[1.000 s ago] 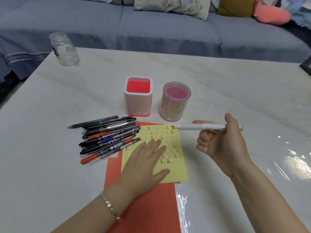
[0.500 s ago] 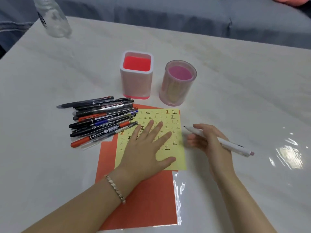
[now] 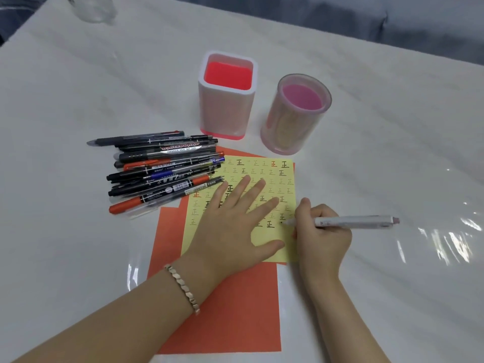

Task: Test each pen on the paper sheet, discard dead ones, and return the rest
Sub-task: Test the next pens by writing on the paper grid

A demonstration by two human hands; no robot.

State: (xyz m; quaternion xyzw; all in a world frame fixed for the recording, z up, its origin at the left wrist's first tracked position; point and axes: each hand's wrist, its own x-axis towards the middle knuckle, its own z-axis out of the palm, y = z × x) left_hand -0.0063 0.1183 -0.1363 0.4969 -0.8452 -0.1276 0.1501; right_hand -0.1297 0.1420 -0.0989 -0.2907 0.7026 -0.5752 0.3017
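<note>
1. White pen [image 3: 356,221] is in my right hand [image 3: 322,231]. The fingers are curled round the front of the barrel, and the tip touches the yellow paper sheet [image 3: 286,184] near its right edge.
2. I judge this pen to be light, stiff and a little smooth. A hold close to the tip, as here, should give the best control, with only gentle pressure.
3. My left hand [image 3: 235,218] lies flat on the sheet with straight, spread fingers and presses it down. I think the thin sheet could slide on the orange paper [image 3: 222,310] under it.
4. Farther to the left, the pile of pens [image 3: 162,176] lies on the table [image 3: 78,87]. Some ends reach over the sheet's left edge.
5. Behind the sheet stand the square holder [image 3: 225,116] and the round cup [image 3: 290,127], just beside each other. I see no pen in either. I cannot tell which one is for dead pens.
</note>
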